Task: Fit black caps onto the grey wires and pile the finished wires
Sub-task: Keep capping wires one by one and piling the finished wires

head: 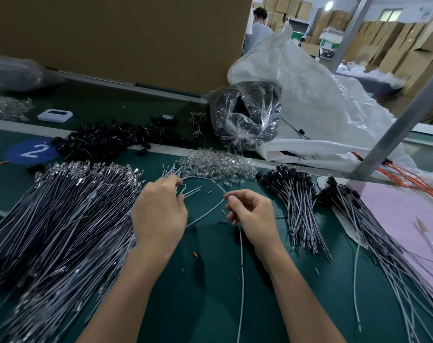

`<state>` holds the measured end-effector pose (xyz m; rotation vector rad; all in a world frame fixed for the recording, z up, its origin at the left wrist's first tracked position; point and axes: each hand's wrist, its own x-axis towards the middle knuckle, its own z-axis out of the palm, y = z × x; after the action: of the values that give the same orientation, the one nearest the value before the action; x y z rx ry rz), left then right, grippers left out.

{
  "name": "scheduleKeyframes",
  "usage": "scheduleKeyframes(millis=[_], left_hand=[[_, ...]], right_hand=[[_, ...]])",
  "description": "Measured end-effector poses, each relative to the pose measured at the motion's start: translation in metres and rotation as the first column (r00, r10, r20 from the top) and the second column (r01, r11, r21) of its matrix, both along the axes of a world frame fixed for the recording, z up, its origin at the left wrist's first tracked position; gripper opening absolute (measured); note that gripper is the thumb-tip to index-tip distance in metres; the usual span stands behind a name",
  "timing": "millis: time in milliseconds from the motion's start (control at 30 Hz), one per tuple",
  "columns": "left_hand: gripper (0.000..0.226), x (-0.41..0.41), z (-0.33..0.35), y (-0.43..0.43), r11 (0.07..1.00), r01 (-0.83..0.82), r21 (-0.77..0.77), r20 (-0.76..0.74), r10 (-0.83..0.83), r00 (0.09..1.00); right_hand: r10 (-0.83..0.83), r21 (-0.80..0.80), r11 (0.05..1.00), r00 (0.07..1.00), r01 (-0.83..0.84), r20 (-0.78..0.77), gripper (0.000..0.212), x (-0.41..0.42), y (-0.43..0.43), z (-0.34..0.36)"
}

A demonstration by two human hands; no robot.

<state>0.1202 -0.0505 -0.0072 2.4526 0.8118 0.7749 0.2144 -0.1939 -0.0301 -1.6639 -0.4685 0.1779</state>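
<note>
On the green table (210, 305), the right hand (250, 214) pinches a single grey wire (242, 268) between thumb and forefinger. The left hand (158, 214) grips a small bundle of wire ends (172, 172). Uncapped grey wires (62, 219) heap at left, capped wires (297, 201) at right. Farther back lie loose black caps (104, 139), beside a blue disc (31, 151) marked "2".

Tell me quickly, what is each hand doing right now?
Left hand: fingers curled round a small bunch of thin grey wires.
Right hand: pinches a single thin grey wire.
</note>
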Motion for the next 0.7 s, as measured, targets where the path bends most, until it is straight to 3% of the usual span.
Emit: scheduleKeyframes(millis=[167,267,367,500,700], left_hand=[[0.028,-0.029,0.02,0.032,0.936,-0.279,0.215,-0.038,0.294,0.955],[0.032,-0.037,0.022,0.056,0.9,-0.373,0.225,-0.194,0.417,0.888],[0.023,-0.039,0.018,0.07,0.904,-0.401,0.145,-0.298,0.426,0.854],[0.015,-0.041,0.018,0.076,0.915,-0.404,-0.015,-0.182,0.394,0.901],[0.021,-0.042,0.027,0.07,0.969,-0.247,0.032,-0.024,0.248,0.969]], right_hand=[[-0.021,-0.025,0.999,0.999,0.022,0.028,0.014,-0.001,-0.001,0.001],[-0.035,-0.05,0.998,0.998,0.038,0.055,0.013,-0.002,-0.001,0.001],[-0.05,-0.064,0.996,0.996,0.055,0.071,0.013,-0.003,-0.002,-0.001],[-0.058,-0.1,0.993,0.993,0.068,0.101,0.014,-0.003,-0.001,-0.001],[-0.071,-0.117,0.989,0.99,0.086,0.125,0.013,-0.003,-0.001,0.0]])
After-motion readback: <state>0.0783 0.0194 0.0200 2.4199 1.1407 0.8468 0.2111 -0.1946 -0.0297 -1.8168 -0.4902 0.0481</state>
